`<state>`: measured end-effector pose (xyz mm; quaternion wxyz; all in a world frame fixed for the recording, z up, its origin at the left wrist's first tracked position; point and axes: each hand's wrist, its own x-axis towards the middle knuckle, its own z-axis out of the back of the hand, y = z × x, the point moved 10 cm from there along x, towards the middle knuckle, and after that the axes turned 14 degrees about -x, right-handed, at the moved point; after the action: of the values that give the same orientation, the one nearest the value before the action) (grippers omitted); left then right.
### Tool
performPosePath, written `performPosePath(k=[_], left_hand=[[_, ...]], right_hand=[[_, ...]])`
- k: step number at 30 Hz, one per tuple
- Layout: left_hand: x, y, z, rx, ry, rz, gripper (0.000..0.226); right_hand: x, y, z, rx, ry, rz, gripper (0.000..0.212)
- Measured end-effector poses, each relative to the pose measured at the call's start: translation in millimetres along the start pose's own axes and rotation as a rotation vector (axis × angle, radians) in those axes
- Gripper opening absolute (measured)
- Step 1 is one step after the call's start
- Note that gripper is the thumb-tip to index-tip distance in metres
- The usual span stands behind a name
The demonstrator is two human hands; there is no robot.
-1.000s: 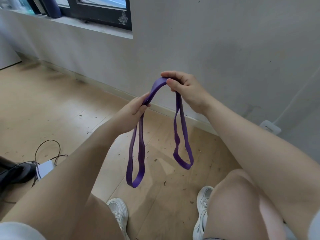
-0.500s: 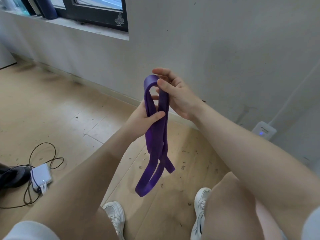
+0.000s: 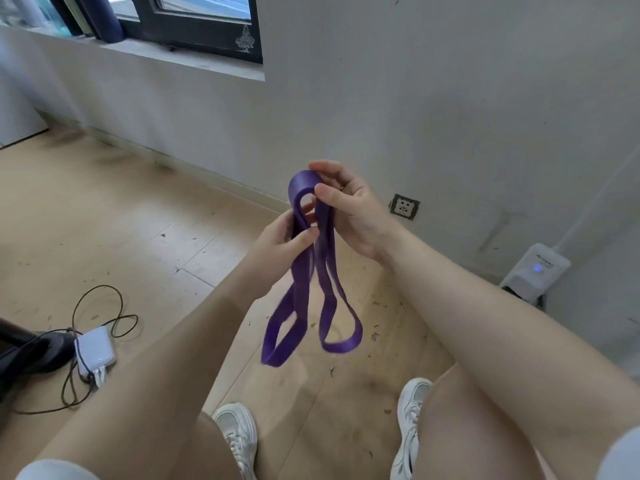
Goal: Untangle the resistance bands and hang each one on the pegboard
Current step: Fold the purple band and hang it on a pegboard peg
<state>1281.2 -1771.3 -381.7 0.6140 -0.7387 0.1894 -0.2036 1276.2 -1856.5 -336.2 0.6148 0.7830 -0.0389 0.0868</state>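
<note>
I hold a purple resistance band [image 3: 300, 282] in the air in front of me, folded over so that two loops hang down side by side. My right hand [image 3: 349, 206] pinches the fold at the top between thumb and fingers. Just below it, my left hand [image 3: 282, 242] grips the left strands with the thumb across them. The two hands almost touch. No pegboard is in view.
A grey wall with a socket [image 3: 404, 206] stands close ahead, and a white plugged-in device [image 3: 535, 271] sits at its base on the right. On the wooden floor at left lie a white power strip [image 3: 95, 351] with black cables and a dark object [image 3: 24, 355]. My shoes [image 3: 237, 434] are below.
The hands first came together, folding the band at the top. Since then the two hanging loops have swung apart, and the view has shifted, bringing the wall socket into sight.
</note>
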Motion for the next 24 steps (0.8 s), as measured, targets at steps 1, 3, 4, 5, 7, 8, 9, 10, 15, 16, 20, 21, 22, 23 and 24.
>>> performPosePath(k=[1, 3, 4, 5, 7, 8, 9, 10, 15, 16, 20, 21, 22, 23, 24], left_hand=[[0.7, 2.6, -2.0, 0.032, 0.005, 0.008, 0.018], [2.1, 5.8, -4.5, 0.132, 0.000, 0.004, 0.015], [2.6, 6.7, -3.7, 0.165, -0.025, -0.005, 0.015], [2.4, 7.5, -1.3, 0.180, -0.065, -0.013, 0.014], [2.2, 8.6, 3.0, 0.174, -0.129, -0.019, 0.014], [2.9, 8.8, 3.3, 0.182, -0.138, -0.021, 0.014], [4.0, 8.5, 2.2, 0.206, -0.133, -0.022, 0.014], [4.7, 6.8, 0.4, 0.235, -0.125, -0.027, 0.013], [13.6, -14.7, 0.2, 0.372, -0.171, -0.094, 0.008], [16.2, -19.6, 2.6, 0.393, -0.200, -0.103, 0.010], [22.7, -40.1, 7.2, 0.531, -0.321, -0.164, 0.026], [22.4, -43.8, 8.6, 0.543, -0.355, -0.177, 0.028], [21.4, -47.1, 9.9, 0.559, -0.389, -0.187, 0.030], [21.1, -48.9, 11.7, 0.586, -0.418, -0.193, 0.031], [20.3, -50.9, 13.3, 0.612, -0.443, -0.196, 0.033]], right_hand=[[0.2, -3.4, -1.0, 0.042, -0.006, -0.009, 0.028], [0.0, -10.6, -4.2, 0.068, -0.002, -0.033, 0.029], [-0.8, -13.4, -7.0, 0.058, 0.014, -0.041, 0.029], [-2.1, -15.7, -9.6, 0.047, 0.032, -0.046, 0.029], [-3.5, -17.1, -9.9, 0.026, 0.041, -0.043, 0.027], [-3.8, -15.7, -6.8, 0.002, 0.028, -0.033, 0.025], [-3.6, -15.0, -0.3, -0.054, 0.003, -0.021, 0.024], [-3.6, -15.9, 9.3, -0.157, -0.038, -0.016, 0.025], [-31.6, -72.4, 47.4, -0.529, -0.035, -0.232, 0.068], [-41.3, -90.0, 44.5, -0.594, 0.016, -0.295, 0.073], [-49.7, -109.7, 23.8, -0.807, -0.019, -0.268, 0.061], [-47.9, -105.1, 20.8, -0.860, -0.080, -0.218, 0.057], [-46.9, -101.0, 20.2, -0.902, -0.146, -0.176, 0.051], [-46.8, -97.4, 19.7, -0.916, -0.200, -0.138, 0.041], [-46.9, -95.1, 18.8, -0.916, -0.228, -0.115, 0.031]])
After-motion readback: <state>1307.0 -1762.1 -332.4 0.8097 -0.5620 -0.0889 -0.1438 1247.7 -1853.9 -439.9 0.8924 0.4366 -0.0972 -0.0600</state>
